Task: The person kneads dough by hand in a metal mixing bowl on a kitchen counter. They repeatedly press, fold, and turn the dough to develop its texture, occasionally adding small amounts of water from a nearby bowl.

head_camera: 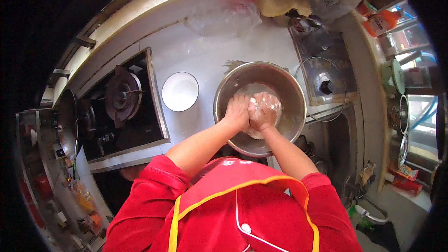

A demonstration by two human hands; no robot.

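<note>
A deep stainless steel pot stands on the countertop before me. Both of my hands are down inside it, side by side and touching. My left hand lies at the left with its fingers stretched forward. My right hand, dusted with white flour or dough bits, presses on a pale mass of dough at the pot's bottom. The hands cover much of the dough, so its full shape is hidden. A white bowl with a dark rim sits left of the pot.
A black gas hob is at the left, with a wok at its far side. A glass lid lies right of the pot, near the sink. Plastic bags are at the back.
</note>
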